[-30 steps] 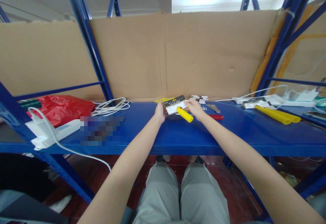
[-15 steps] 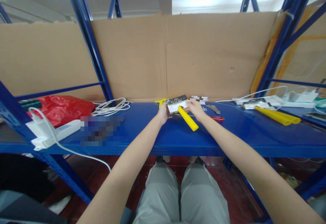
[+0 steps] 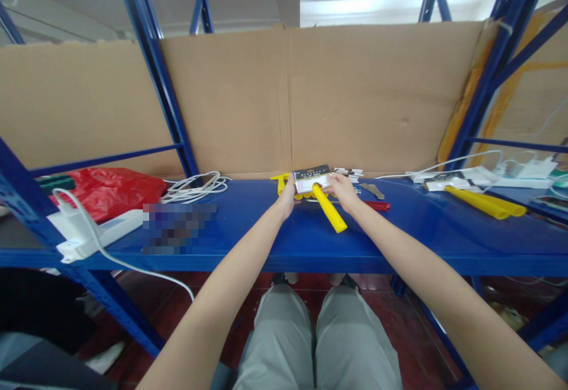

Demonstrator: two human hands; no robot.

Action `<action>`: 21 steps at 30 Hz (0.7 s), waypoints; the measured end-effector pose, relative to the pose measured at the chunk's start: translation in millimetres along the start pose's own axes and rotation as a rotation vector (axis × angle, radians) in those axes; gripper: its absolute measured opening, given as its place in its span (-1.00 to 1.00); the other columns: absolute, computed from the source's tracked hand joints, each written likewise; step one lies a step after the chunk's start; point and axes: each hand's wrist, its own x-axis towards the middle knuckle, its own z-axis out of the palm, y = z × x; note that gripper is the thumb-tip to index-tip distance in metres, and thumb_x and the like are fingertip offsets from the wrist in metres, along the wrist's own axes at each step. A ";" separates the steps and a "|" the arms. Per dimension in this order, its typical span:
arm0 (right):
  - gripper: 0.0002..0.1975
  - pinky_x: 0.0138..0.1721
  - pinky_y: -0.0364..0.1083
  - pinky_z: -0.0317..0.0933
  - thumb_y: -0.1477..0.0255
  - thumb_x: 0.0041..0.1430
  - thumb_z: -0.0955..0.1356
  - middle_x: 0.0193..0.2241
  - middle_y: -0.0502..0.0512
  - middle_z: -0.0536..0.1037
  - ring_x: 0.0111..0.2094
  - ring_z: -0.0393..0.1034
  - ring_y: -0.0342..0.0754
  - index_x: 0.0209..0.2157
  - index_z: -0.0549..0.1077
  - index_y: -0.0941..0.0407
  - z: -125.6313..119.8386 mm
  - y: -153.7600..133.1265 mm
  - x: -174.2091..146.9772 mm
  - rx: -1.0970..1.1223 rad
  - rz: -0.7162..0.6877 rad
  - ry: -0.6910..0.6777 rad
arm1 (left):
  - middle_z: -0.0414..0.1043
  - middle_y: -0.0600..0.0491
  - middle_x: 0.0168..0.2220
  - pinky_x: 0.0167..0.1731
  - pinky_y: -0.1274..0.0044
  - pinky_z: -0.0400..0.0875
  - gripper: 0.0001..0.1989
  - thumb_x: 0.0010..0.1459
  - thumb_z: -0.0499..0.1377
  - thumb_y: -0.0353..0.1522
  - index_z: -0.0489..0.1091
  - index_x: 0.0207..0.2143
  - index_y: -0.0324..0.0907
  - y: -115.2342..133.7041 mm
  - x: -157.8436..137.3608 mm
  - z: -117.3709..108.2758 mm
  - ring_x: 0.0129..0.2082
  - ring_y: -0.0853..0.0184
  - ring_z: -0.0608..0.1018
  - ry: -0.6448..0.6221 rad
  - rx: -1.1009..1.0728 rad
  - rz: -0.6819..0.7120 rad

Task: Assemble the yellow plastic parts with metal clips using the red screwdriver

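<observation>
Both my hands hold a scraper with a yellow handle (image 3: 331,210) and a wide head covered in black-and-white packaging (image 3: 313,180). Its handle points down towards me and to the right. My left hand (image 3: 287,193) is closed on the left end of the head. At the right end, my right hand (image 3: 341,189) grips the head close to the handle's root. Another yellow piece (image 3: 278,178) lies just behind my left hand. Under the head, more yellow parts show in part. A red-handled tool (image 3: 378,205), perhaps a screwdriver, lies by my right wrist.
White-and-black slips (image 3: 349,172) and a flat brownish piece (image 3: 373,190) lie behind my right hand. More yellow-handled scrapers (image 3: 483,202) rest at the right near power strips. At left are a red bag (image 3: 118,192), coiled white cable (image 3: 199,186) and a power strip (image 3: 119,222). Cardboard (image 3: 355,94) stands behind.
The scraper has shifted slightly right, its handle swinging a little lower. My left fingers have moved at the head's left end. My right hand stays on the other end.
</observation>
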 end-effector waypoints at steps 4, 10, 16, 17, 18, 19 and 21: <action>-0.79 -0.39 -0.16 0.46 0.54 0.22 0.27 -0.52 -0.02 0.49 -0.55 0.45 -0.19 -0.51 0.32 0.11 0.6 -0.4 0.3 0.012 0.013 0.011 | 0.55 -0.07 -0.35 -0.30 0.52 0.38 -0.63 0.24 0.06 -0.07 0.46 -0.38 -0.13 -0.2 -0.6 -0.5 -0.25 0.23 0.56 0.046 -0.020 0.052; -0.78 -0.32 -0.10 0.46 0.49 0.21 0.28 -0.55 -0.03 0.47 -0.51 0.47 -0.13 -0.53 0.27 0.08 -1.8 2.9 5.6 0.003 -0.016 0.045 | 0.51 -0.03 -0.39 -0.24 0.55 0.39 -0.71 0.24 0.10 -0.24 0.35 -0.53 -0.12 6.6 -0.9 -7.8 -0.15 0.21 0.54 0.223 0.044 0.279; -0.81 -0.28 -0.04 0.48 0.46 0.19 0.29 -0.50 0.02 0.52 -0.46 0.49 -0.08 -0.52 0.30 0.07 -5.5 6.7 12.7 0.021 -0.052 0.128 | 0.34 0.06 -0.66 -0.37 0.57 0.37 -0.65 0.10 0.23 -0.26 0.26 -0.69 -0.11 8.0 -16.2 -7.0 -0.33 0.20 0.56 0.067 0.380 0.408; -0.81 -0.29 -0.03 0.48 0.45 0.18 0.30 -0.51 0.02 0.52 -0.46 0.50 -0.06 -0.52 0.29 0.06 -5.9 7.5 13.2 0.019 -0.064 0.123 | 0.30 0.08 -0.69 -0.40 0.58 0.36 -0.63 0.07 0.25 -0.27 0.24 -0.71 -0.11 6.7 -19.5 -5.0 -0.38 0.22 0.55 0.007 0.474 0.426; -0.81 -0.31 -0.02 0.49 0.43 0.17 0.31 -0.52 0.02 0.52 -0.46 0.50 -0.05 -0.52 0.28 0.05 -6.3 8.1 13.2 0.017 -0.073 0.115 | 0.28 0.10 -0.71 -0.40 0.58 0.35 -0.62 0.04 0.28 -0.29 0.23 -0.73 -0.12 4.9 -22.4 -2.8 -0.42 0.26 0.53 -0.049 0.542 0.451; -0.81 -0.31 -0.01 0.49 0.43 0.16 0.32 -0.53 0.02 0.51 -0.46 0.50 -0.04 -0.53 0.27 0.05 -6.3 8.6 12.8 0.015 -0.073 0.107 | 0.26 0.12 -0.72 -0.41 0.58 0.35 -0.63 -0.01 0.31 -0.33 0.23 -0.74 -0.12 2.8 -24.8 -0.6 -0.46 0.29 0.51 -0.093 0.570 0.461; -0.81 -0.31 0.00 0.48 0.44 0.15 0.32 -0.54 0.02 0.51 -0.47 0.49 -0.05 -0.53 0.28 0.05 -5.7 9.4 11.3 0.008 -0.052 0.094 | 0.29 0.15 -0.71 -0.41 0.57 0.36 -0.68 -0.07 0.35 -0.39 0.26 -0.69 -0.14 -1.6 -28.3 3.3 -0.53 0.34 0.48 -0.171 0.547 0.447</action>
